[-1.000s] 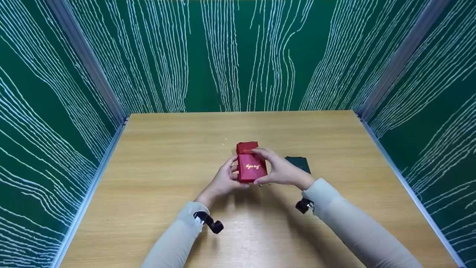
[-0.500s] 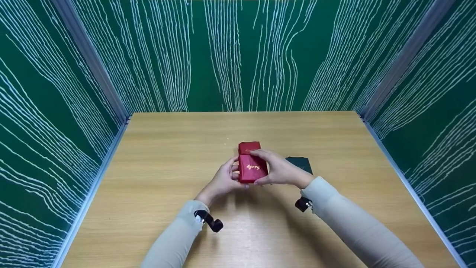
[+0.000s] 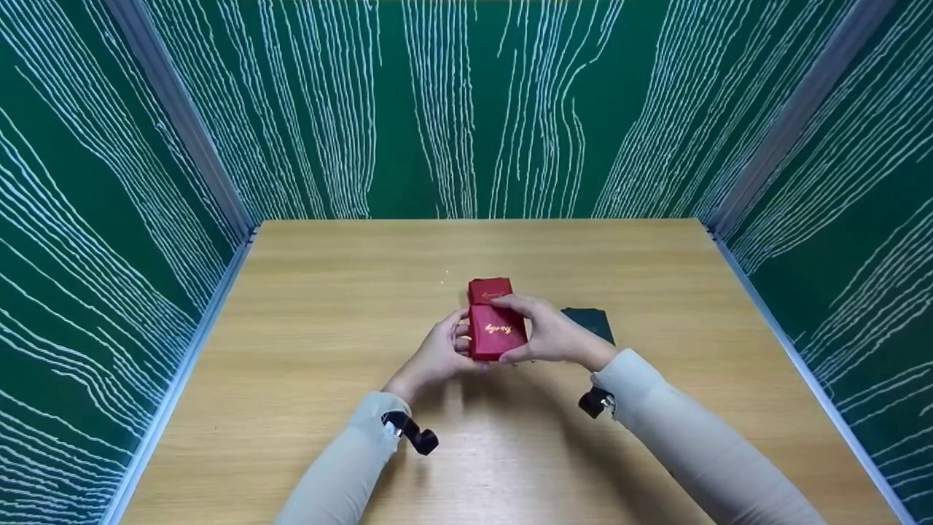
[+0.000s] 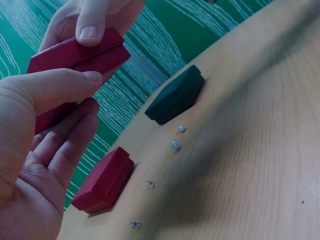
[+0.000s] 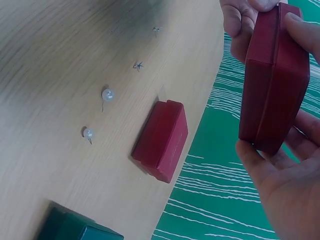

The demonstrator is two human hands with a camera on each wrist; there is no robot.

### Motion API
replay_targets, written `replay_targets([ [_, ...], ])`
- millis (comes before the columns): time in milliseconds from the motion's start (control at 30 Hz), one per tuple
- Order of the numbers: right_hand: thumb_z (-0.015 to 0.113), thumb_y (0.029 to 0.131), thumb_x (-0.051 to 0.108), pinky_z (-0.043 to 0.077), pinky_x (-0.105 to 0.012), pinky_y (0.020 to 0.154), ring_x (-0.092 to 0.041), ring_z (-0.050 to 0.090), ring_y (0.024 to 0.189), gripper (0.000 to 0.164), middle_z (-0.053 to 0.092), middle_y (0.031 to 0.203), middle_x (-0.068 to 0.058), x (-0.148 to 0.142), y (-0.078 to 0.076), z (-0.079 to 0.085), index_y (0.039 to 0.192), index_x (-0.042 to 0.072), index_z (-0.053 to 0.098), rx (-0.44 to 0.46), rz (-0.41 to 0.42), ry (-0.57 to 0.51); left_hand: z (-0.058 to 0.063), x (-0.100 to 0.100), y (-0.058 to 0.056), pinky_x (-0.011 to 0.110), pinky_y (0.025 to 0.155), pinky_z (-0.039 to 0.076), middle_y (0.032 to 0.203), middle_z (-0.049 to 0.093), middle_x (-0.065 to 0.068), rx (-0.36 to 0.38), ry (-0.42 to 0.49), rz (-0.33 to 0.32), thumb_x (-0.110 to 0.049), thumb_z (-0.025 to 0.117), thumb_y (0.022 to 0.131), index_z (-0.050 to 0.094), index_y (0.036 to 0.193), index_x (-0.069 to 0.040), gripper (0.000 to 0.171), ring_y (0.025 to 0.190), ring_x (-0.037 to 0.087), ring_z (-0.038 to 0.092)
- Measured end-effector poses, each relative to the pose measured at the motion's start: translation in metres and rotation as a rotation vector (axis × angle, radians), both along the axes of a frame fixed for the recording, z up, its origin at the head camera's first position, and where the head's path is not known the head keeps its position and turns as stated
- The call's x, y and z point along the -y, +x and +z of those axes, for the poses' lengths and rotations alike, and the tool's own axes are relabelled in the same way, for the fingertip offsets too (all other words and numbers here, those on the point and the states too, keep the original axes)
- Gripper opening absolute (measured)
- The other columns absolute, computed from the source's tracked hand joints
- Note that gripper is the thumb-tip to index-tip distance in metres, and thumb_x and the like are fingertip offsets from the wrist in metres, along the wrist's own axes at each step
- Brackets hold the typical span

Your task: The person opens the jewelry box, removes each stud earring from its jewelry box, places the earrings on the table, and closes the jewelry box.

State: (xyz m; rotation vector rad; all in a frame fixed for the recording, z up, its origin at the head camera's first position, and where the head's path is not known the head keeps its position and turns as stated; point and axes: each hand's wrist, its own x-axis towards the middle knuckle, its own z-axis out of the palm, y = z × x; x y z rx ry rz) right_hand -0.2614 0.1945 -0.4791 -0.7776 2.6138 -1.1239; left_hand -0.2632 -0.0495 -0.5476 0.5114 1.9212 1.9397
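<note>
Above the table, both hands hold a small red jewelry box (image 3: 497,337) with gold lettering on top; its lid is closed, with a seam along the side. My left hand (image 3: 436,351) grips its left side, the thumb lying along the near edge in the left wrist view. From the right, my right hand (image 3: 557,332) pinches it between thumb and fingers. A second red box (image 4: 105,182) lies closed on the table beyond it. On the wood are two pearl stud earrings (image 5: 108,94) and two small star-shaped studs (image 5: 138,66).
A dark green box (image 3: 589,321) sits to the right on the wooden table (image 3: 328,292), partly behind the right hand in the head view. Green walls (image 3: 415,109) with white wavy lines enclose the table at the back and sides.
Both hands keep their hold on the red jewelry box almost unmoved. The whole head view has shifted slightly.
</note>
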Motion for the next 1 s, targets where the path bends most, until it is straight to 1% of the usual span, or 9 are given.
replay_targets([
  [167, 0.099, 0.077, 0.02, 0.054, -0.06, 0.117, -0.038, 0.058, 0.14, 0.095, 0.061, 0.155, -0.013, -0.001, 0.001, 0.003, 0.16, 0.011, 0.052, 0.012, -0.003, -0.038, 0.001, -0.001, 0.0, 0.039, 0.104, 0.064, 0.142, 0.067, 0.025, -0.006, -0.001, -0.003, 0.011, 0.086, 0.079, 0.03, 0.167, 0.0, 0.105, 0.119, 0.031, 0.074],
  [300, 0.099, 0.077, 0.022, 0.056, -0.058, 0.114, -0.037, 0.057, 0.139, 0.095, 0.061, 0.154, -0.012, -0.002, 0.001, 0.007, 0.16, 0.013, 0.053, 0.035, -0.013, -0.059, -0.001, 0.001, 0.0, 0.038, 0.102, 0.064, 0.141, 0.068, 0.026, -0.008, -0.001, 0.002, 0.012, 0.085, 0.079, 0.031, 0.166, 0.003, 0.102, 0.117, 0.031, 0.076],
  [367, 0.099, 0.078, 0.022, 0.056, -0.059, 0.114, -0.037, 0.057, 0.139, 0.095, 0.061, 0.153, -0.012, -0.003, 0.001, 0.011, 0.16, 0.014, 0.053, 0.041, -0.022, -0.067, -0.002, 0.001, -0.001, 0.037, 0.101, 0.065, 0.139, 0.068, 0.026, -0.004, 0.004, 0.005, 0.013, 0.084, 0.08, 0.031, 0.166, 0.003, 0.102, 0.114, 0.028, 0.076],
  [533, 0.098, 0.079, 0.017, 0.049, -0.061, 0.121, -0.039, 0.059, 0.139, 0.091, 0.063, 0.15, -0.018, -0.005, -0.002, 0.021, 0.158, 0.006, 0.053, 0.004, -0.021, -0.08, -0.005, 0.002, -0.002, 0.037, 0.099, 0.066, 0.135, 0.069, 0.026, -0.003, 0.037, 0.005, 0.016, 0.083, 0.078, 0.031, 0.165, 0.004, 0.102, 0.108, 0.023, 0.077],
  [633, 0.097, 0.079, 0.013, 0.046, -0.062, 0.123, -0.041, 0.059, 0.14, 0.091, 0.063, 0.15, -0.02, -0.005, -0.003, 0.024, 0.158, 0.003, 0.053, -0.011, -0.019, -0.089, -0.006, 0.003, -0.002, 0.038, 0.099, 0.066, 0.136, 0.069, 0.028, -0.007, 0.043, 0.01, 0.015, 0.084, 0.076, 0.029, 0.166, 0.004, 0.105, 0.107, 0.024, 0.077],
  [767, 0.097, 0.078, 0.014, 0.046, -0.063, 0.123, -0.042, 0.058, 0.141, 0.092, 0.062, 0.151, -0.021, -0.008, -0.003, 0.026, 0.158, 0.003, 0.053, -0.017, -0.029, -0.085, -0.006, 0.004, -0.003, 0.039, 0.1, 0.065, 0.139, 0.067, 0.03, -0.015, 0.037, 0.018, 0.015, 0.083, 0.076, 0.03, 0.166, 0.004, 0.105, 0.109, 0.026, 0.077],
  [1000, 0.097, 0.079, 0.016, 0.048, -0.062, 0.121, -0.041, 0.059, 0.138, 0.091, 0.063, 0.15, -0.02, -0.015, -0.004, 0.024, 0.157, 0.002, 0.053, -0.043, -0.038, -0.08, -0.004, 0.008, -0.005, 0.039, 0.104, 0.064, 0.141, 0.067, 0.028, -0.02, 0.054, 0.033, 0.016, 0.084, 0.078, 0.028, 0.167, 0.003, 0.106, 0.115, 0.026, 0.076],
])
